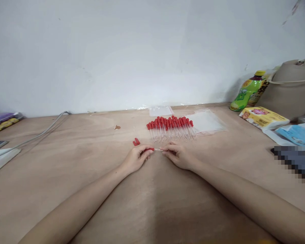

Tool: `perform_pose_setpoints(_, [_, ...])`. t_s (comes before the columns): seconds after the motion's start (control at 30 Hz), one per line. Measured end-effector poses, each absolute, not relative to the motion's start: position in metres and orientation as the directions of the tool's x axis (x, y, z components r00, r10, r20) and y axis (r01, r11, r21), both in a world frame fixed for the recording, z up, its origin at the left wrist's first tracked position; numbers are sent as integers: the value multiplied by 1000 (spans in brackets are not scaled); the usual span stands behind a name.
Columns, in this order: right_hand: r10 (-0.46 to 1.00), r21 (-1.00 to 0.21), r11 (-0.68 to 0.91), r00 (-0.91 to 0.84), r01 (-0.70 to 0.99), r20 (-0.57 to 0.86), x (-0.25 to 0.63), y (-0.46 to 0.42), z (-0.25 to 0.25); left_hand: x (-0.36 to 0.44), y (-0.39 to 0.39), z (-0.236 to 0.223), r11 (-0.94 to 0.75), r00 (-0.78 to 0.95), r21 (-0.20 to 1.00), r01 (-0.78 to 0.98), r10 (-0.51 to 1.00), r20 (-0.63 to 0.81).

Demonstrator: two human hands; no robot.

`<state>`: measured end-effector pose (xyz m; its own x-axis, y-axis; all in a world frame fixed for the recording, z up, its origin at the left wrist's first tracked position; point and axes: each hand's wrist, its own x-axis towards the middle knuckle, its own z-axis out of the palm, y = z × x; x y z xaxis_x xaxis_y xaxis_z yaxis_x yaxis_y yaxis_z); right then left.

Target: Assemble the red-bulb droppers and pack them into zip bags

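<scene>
My left hand (136, 159) is closed, pinching a red rubber bulb (150, 149) between thumb and fingers. From the bulb a thin clear dropper tube (158, 149) runs across to my right hand (180, 156), whose thumb and fingertips are closed on its other end. Whether the tube sits inside the bulb or just meets it, I cannot tell. Just beyond my left hand lie loose red bulbs (137, 141). Farther back, a heap of assembled droppers (170, 127) rests on the table, red bulbs toward the wall and clear tubes pointing at me.
Clear plastic bags (208, 121) lie right of the heap, on the wooden table (78, 176). At the right are a green drink bottle (246, 91), a yellow tissue pack (263, 117), a blue packet (297, 134) and a beige bag (289, 88). A grey cable (47, 128) crosses the left side.
</scene>
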<state>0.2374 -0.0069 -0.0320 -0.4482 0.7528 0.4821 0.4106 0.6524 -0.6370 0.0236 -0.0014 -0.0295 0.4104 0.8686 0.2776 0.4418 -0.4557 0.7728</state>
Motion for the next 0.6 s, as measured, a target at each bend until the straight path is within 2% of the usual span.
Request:
perform_pose_setpoints(0.17, [715,-536,699,-487,473,502,240,-1,-33,22,-4,-25,-501,456,739,450,840,292])
perform_pose_setpoints(0.43, [677,-447,736,-533,509,508,243,-1,-34,25,-9,-17,-559,553,693,456,788,271])
perform_pose_setpoints(0.53, [671,-396,738,-532,547,516,243,-4,-33,25,-8,-20,-565,535,669,483,795,285])
perform_pose_setpoints(0.6, [675,-412,735,-528,539,515,243,-6,-32,24,-7,-23,-528,476,688,497,829,292])
